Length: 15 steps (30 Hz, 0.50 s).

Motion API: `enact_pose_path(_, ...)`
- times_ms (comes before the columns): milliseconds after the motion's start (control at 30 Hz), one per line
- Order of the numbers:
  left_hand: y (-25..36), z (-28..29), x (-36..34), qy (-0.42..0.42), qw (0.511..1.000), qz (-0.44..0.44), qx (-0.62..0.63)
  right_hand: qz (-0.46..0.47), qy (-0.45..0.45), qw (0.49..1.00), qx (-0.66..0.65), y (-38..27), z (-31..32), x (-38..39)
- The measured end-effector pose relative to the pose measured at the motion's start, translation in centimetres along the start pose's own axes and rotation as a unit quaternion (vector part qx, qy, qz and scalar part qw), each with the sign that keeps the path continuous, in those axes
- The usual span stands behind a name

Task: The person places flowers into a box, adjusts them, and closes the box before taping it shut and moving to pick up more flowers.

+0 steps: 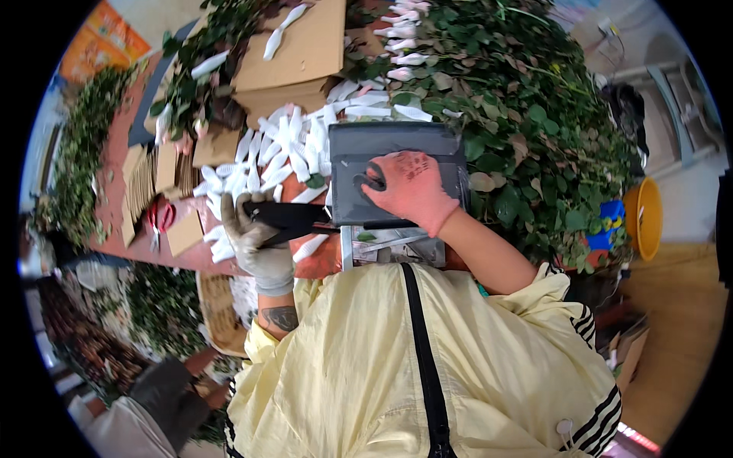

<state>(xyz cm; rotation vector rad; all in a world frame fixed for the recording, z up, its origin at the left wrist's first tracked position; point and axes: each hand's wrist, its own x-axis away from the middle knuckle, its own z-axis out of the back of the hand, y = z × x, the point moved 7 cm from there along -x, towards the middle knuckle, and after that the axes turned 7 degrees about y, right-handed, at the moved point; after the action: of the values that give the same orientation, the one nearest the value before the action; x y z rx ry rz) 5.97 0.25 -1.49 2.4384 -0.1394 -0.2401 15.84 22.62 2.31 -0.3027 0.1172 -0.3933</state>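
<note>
My left hand (254, 238), in a pale grey-white glove, grips one end of a black, flat, tapering thing (294, 220); I cannot make out its kind. Its other end reaches the lower left corner of a dark grey, flat-topped box-like block (351, 153). On top of that block rests my right hand (412, 187), in a coral glove with a black palm. Its fingers curl inward, and whatever they hold is hidden beneath. A metal-edged frame (347, 248) shows under the block's near side. White foam mesh sleeves (286, 141) lie heaped left of the block.
Leafy cut stems (527, 130) pile up at right, with more at far left. Cardboard sheets (298, 57) are stacked behind the sleeves. Red-handled scissors (158, 221) lie at left. A yellow basin (647, 219) is at far right; a wicker basket (216, 305) sits below the table edge.
</note>
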Motion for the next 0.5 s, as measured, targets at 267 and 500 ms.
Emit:
enact_pose_path(267, 8.0, -3.9, 0.0, -0.064, 0.972, -0.19, -0.125, 0.031, 0.088, 0.996, -0.004, 0.4, 0.3, 1.0)
enact_pose_path(500, 8.9, -18.5, 7.4, -0.311, 0.764, -0.492, -0.277, 0.118, -0.069, 0.842, -0.522, -3.2, 5.6, 6.4)
